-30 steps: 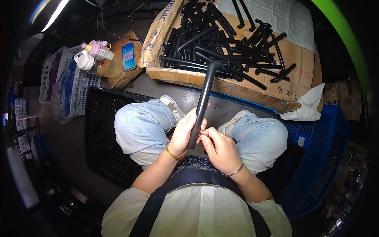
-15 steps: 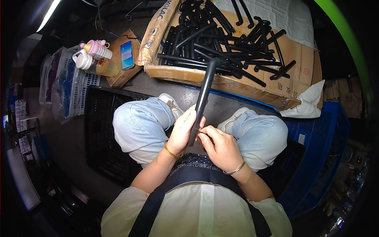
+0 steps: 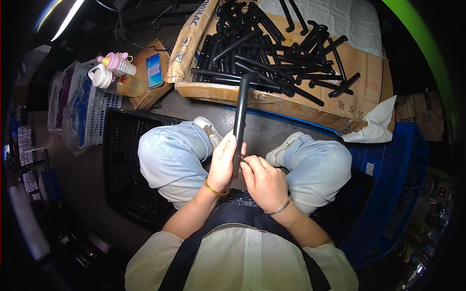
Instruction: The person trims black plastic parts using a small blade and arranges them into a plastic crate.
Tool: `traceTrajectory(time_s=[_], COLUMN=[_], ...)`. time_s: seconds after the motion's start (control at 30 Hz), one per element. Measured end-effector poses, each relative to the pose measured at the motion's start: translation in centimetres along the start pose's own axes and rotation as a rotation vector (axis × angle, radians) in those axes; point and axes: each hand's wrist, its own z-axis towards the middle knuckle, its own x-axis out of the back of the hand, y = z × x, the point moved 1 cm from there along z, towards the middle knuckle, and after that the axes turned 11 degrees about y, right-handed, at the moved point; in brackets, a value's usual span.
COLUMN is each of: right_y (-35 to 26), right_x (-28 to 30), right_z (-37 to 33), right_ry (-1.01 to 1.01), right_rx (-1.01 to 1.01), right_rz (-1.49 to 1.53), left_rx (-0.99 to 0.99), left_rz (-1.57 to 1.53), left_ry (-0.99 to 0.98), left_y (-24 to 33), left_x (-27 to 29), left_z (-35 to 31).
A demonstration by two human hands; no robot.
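Observation:
Upright in front of me stands a long black tubular handle [image 3: 240, 109] with a bent upper end. My left hand [image 3: 223, 162] is closed round its lower part, the thumb along the near side. On the other side of it, my right hand [image 3: 264, 182] is pinched close to the handle's lower end. A small dark bit shows at those fingertips, too small to name. Beyond my knees, many similar black handles [image 3: 262, 63] lie heaped on a flattened cardboard box [image 3: 208, 90].
To the left a phone [image 3: 154, 71] lies on a wooden stool [image 3: 140, 60], beside a pink bottle [image 3: 118, 63] and a clear bottle with a white lid [image 3: 102, 76]. A black crate [image 3: 119, 167] stands left of my legs, a blue crate [image 3: 388, 194] to the right.
The handle has swung a little to the left at its top and stands more upright. Both hands stay at its lower part, the right one shifted slightly left.

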Motion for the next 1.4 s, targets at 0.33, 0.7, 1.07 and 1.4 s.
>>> traceTrajectory(time_s=[0.33, 0.7, 1.07, 1.4], right_y=[1.8, 1.7, 0.5, 0.7], right_x=[-1.8, 0.2, 1.5, 1.1], right_z=[-1.1, -1.4, -0.4, 0.1], right_ry=[-0.042, -0.142, -0.237, -0.224], right_rx=[-0.363, -0.258, -0.05, 0.061], right_rz=[0.582, 0.616, 0.328, 0.222], left_rx=[0.036, 0.195, 0.283, 0.286], left_rz=[-0.25, -0.275, -0.177, -0.099], left_ry=[0.06, -0.02, -0.093, -0.169], left_y=[-0.4, -0.2, -0.2, -0.3], left_x=[-0.4, 0.4, 1.0, 1.0], left_z=[-0.2, 0.1, -0.1, -0.3])
